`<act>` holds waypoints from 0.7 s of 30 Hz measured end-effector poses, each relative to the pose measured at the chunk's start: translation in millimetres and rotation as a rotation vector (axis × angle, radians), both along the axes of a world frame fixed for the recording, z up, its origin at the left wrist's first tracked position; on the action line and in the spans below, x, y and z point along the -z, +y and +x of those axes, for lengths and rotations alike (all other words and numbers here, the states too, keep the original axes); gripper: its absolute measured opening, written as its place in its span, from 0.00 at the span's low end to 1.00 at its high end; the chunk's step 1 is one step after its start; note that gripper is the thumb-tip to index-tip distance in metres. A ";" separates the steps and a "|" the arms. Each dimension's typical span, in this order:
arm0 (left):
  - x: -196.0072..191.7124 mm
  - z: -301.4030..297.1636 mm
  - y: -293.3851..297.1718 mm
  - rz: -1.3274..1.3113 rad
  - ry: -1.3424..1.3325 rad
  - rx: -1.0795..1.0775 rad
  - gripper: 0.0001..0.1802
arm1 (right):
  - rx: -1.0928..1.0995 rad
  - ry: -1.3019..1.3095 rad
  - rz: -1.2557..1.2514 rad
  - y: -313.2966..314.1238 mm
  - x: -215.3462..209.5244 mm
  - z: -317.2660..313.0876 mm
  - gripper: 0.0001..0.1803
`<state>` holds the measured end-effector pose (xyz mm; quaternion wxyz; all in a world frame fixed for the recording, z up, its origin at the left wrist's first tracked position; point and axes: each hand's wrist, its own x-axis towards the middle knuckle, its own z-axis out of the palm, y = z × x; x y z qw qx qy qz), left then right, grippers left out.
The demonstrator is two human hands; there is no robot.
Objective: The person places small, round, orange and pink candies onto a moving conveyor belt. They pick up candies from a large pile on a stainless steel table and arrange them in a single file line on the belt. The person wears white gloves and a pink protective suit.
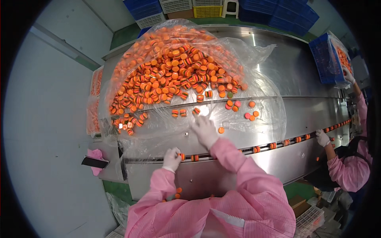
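Observation:
My left hand (172, 159), in a white glove, is closed at the near channel, its fingertips on a round orange striped candy (182, 156). Just to its right, another striped candy (195, 158) sits in the channel. My right hand (205, 132), also gloved and slightly blurred, stretches its fingers over the clear plastic sheet (254, 131). Beyond those fingertips lies a loose striped candy (196, 111), with a pair of candies (179, 113) to its left. A large heap of candies (174, 75) spreads across the sheet, partly under its folds.
A narrow conveyor channel (279, 144) carries spaced candies rightward. At the right, a co-worker in pink (349, 170) has one gloved hand by the channel, another at a blue crate (325, 59). A phone (95, 162) on pink cloth lies left. Stacked crates (274, 14) stand behind the steel table.

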<state>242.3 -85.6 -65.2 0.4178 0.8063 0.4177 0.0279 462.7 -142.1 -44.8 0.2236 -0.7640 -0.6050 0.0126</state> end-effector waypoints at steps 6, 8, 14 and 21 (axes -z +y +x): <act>-2.2 11.1 -19.9 0.065 0.219 0.012 0.09 | -0.146 0.031 -0.333 58.4 45.2 59.1 0.16; -9.2 25.4 4.6 0.237 0.026 0.040 0.07 | -0.064 0.211 -0.166 48.8 53.9 60.5 0.13; -13.9 128.4 88.9 0.517 -0.087 0.088 0.08 | -0.353 0.719 -0.161 -17.5 0.2 -49.4 0.08; 26.0 179.9 101.4 0.448 0.393 0.152 0.13 | -0.249 0.374 -0.288 -32.4 79.6 -106.9 0.12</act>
